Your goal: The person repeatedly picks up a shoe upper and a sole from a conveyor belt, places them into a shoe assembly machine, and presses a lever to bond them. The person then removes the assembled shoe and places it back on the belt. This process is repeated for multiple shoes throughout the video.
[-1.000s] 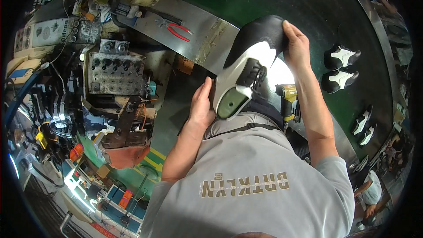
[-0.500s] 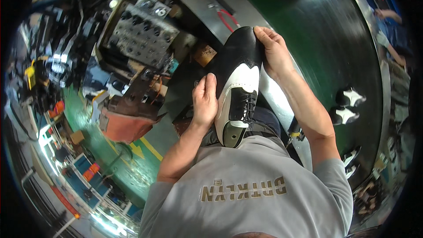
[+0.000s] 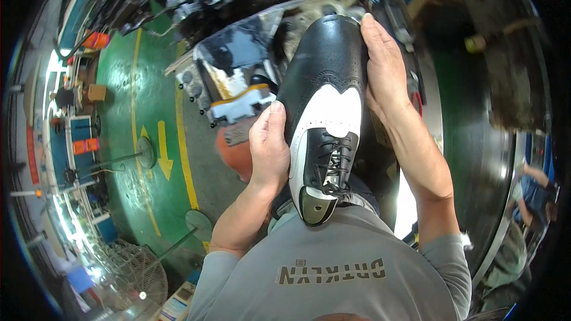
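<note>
Between my hands is a black and white lace-up brogue shoe (image 3: pixel 336 107), its black toe pointing away from me. A dark, shiny shoe last (image 3: pixel 318 207) with a small hole shows in its heel opening, close to my shirt. Black laces cross over the tongue. My left hand (image 3: pixel 269 148) grips the shoe's left side at the midfoot, thumb pointing up. At the right edge of the toe, my right hand (image 3: pixel 386 68) holds on with its thumb near the tip. The fingers beneath the shoe are hidden, and so is the sole.
Ahead and to the left stands a machine (image 3: pixel 232 53) with a blurred orange-red part (image 3: pixel 235 150) below. A dark green conveyor belt (image 3: pixel 467 119) runs along my right. Yellow lines mark the green floor (image 3: pixel 119 142), where a stand fan (image 3: pixel 137 279) stands. Another person (image 3: pixel 538 193) is far right.
My view has swung to the left, so the machine sits more directly ahead. The shoe appears larger and has rolled a little, showing more of its laces. Both hands still hold it.
</note>
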